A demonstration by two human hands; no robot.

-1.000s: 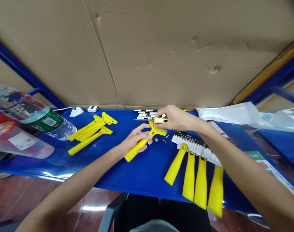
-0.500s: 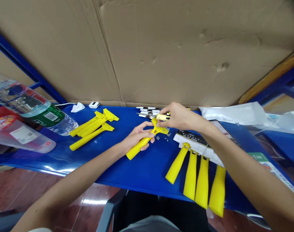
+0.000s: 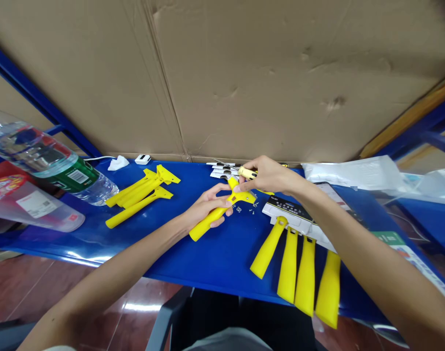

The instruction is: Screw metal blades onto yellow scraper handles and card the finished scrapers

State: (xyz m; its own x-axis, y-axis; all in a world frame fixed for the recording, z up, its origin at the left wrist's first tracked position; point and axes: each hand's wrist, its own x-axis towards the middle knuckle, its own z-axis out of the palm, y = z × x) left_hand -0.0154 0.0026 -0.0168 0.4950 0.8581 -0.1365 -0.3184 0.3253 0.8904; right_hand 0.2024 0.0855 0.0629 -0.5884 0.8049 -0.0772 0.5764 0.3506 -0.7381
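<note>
My left hand (image 3: pixel 207 208) is closed round a yellow plastic scraper (image 3: pixel 204 227), holding it just above the blue table with its forked head pointing away to the right. My right hand (image 3: pixel 269 176) grips a screwdriver (image 3: pixel 247 173) by its pale yellow handle. Its thin shaft points left, away from the scraper. The right fingertips are at the upper arm of the scraper's head. Small screws (image 3: pixel 255 206) and tiny nuts (image 3: pixel 238 209) lie scattered beside the head. Blades in white-and-black wrappers (image 3: pixel 222 171) lie behind it.
Several yellow scrapers (image 3: pixel 142 195) lie at left, near a water bottle (image 3: pixel 76 175) and a plastic cup (image 3: pixel 43 207). Several yellow handles (image 3: pixel 286 263) lean on a black-and-white box (image 3: pixel 290 209) at right. A phone (image 3: pixel 334 192) and a white bag (image 3: pixel 347 170) lie beyond.
The screwdriver has turned slightly in my right hand, its shaft now angled farther back toward the wall. The scraper has shifted slightly to the left.
</note>
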